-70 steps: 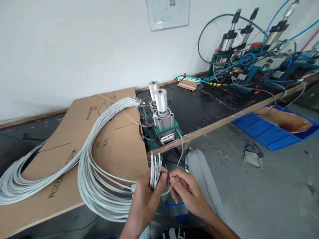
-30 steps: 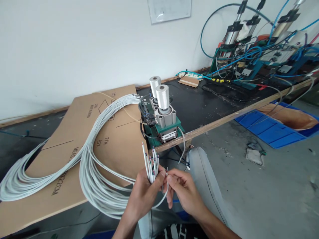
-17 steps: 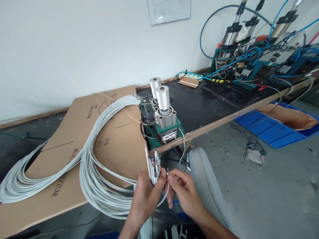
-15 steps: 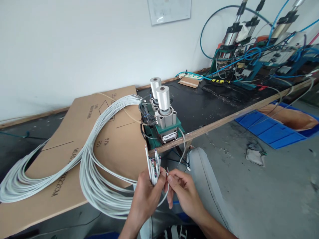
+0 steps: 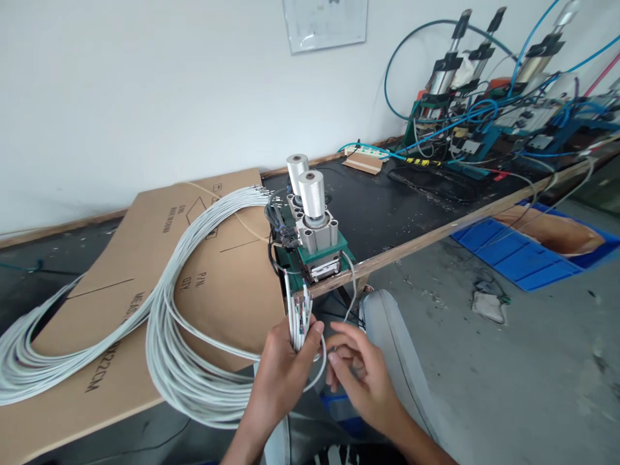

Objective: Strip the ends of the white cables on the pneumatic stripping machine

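Observation:
My left hand (image 5: 285,365) is wrapped round a bundle of white cables (image 5: 298,316), their stripped ends pointing up above the fist. One cable loops out by the thumb toward the right. My right hand (image 5: 361,371) is just beside that loop, fingers curled but apart, with nothing visible between them. From the left fist the coiled cables (image 5: 194,381) run left over the cardboard. Just beyond the hands stands a small pneumatic press (image 5: 317,236) with two knurled silver cylinders on a green base, at the bench edge.
Flattened cardboard (image 5: 227,278) lies under the cables on the black bench (image 5: 372,219). Farther right are several larger presses (image 5: 445,84) with blue air hoses, and a power strip (image 5: 367,152). A blue bin (image 5: 513,252) stands on the floor at right; my knee is below the bench edge.
My right hand has let go of the single cable's end and drawn slightly away, its fingers opening. The left hand keeps its hold on the bundle. The view has shifted slightly.

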Motion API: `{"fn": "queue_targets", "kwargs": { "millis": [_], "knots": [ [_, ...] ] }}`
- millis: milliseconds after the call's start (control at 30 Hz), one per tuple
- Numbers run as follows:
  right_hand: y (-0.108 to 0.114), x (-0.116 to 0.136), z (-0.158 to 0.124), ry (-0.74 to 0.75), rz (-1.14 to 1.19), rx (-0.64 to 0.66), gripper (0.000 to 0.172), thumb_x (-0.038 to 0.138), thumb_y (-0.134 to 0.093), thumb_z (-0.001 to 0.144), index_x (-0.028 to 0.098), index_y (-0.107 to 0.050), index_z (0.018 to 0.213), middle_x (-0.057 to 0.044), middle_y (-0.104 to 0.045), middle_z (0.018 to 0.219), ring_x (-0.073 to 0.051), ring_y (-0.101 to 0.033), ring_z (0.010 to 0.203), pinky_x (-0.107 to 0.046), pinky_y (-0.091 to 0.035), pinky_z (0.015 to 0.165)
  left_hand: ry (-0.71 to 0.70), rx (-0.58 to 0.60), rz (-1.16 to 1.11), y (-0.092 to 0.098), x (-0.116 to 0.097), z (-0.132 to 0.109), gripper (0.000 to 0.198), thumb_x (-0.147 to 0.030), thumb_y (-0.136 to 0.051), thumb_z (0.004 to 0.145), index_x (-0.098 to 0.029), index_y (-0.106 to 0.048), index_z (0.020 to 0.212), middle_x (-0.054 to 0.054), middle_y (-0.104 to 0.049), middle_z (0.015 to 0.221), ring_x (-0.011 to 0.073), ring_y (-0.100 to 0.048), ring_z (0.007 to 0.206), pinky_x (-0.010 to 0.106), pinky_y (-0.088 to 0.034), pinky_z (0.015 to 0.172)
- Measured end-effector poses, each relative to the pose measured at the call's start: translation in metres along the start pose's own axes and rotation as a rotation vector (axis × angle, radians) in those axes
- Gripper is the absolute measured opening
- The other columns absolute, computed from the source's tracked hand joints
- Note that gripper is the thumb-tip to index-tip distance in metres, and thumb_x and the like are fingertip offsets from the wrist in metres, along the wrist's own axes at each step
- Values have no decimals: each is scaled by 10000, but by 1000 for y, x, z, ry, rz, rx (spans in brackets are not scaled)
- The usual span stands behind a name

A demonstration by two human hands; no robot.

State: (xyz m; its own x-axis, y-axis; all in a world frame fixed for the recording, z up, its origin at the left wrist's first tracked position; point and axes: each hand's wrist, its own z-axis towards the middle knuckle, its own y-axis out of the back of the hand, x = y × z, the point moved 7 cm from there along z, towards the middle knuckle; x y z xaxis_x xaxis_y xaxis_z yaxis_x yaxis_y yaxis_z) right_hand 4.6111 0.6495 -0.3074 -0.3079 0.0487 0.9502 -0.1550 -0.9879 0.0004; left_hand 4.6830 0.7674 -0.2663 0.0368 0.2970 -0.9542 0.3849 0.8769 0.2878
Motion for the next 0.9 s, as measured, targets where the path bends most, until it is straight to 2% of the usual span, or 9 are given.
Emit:
{"fn": "queue_targets", "kwargs": {
  "millis": [100, 167, 267, 367, 600, 900],
  "knots": [
    [2, 24, -8, 459, -481, 34, 361, 86, -546, 990, 254, -638, 1296, -91, -761, 1065, -180, -762, 862, -273, -635, 733, 7, -9, -58, -2, -2, 2, 363, -482, -653, 903, -183, -572, 713, -32, -516, 606, 132, -475, 569, 241, -394, 548],
    [5, 28, -8, 580, -664, 15, 391, 66, -578, 976, 229, -629, 1328, -101, -769, 1041, -196, -765, 904, -275, -633, 772, 47, -36, -182, -5, 0, 1, 392, -547, -698, 865, -177, -600, 787, -57, -463, 581, 117, -421, 528, 232, -363, 503],
    [17, 24, 3, 605, -763, -73, 367, 91, -591, 989, 183, -620, 1343, -121, -765, 1047, -209, -762, 939, -281, -630, 814, 89, -144, -434, -4, 2, -5, 452, -599, -740, 835, -183, -577, 901, -88, -407, 579, 92, -347, 506, 212, -332, 469],
    [27, 14, 23, 588, -788, -130, 320, 90, -570, 1003, 154, -640, 1308, -140, -745, 1074, -214, -748, 988, -288, -618, 864, 95, -195, -571, -6, 1, -13, 413, -556, -741, 866, -186, -562, 901, -89, -395, 575, 84, -344, 510, 201, -327, 466],
    [32, 0, 61, 604, -781, -142, 285, 147, -530, 1042, 196, -637, 1302, -113, -727, 1067, -190, -733, 966, -290, -615, 876, 115, -291, -646, -5, -9, -23, 450, -547, -823, 797, -180, -606, 939, -94, -423, 556, 72, -374, 507, 189, -328, 486],
    [29, -7, 70, 630, -782, -103, 378, 124, -544, 1026, 206, -619, 1388, -112, -714, 1075, -190, -728, 987, -278, -618, 889, 137, -301, -645, -8, -11, -22, 494, -581, -838, 760, -158, -645, 929, -76, -429, 586, 78, -374, 527, 197, -333, 484]
  ]
}}
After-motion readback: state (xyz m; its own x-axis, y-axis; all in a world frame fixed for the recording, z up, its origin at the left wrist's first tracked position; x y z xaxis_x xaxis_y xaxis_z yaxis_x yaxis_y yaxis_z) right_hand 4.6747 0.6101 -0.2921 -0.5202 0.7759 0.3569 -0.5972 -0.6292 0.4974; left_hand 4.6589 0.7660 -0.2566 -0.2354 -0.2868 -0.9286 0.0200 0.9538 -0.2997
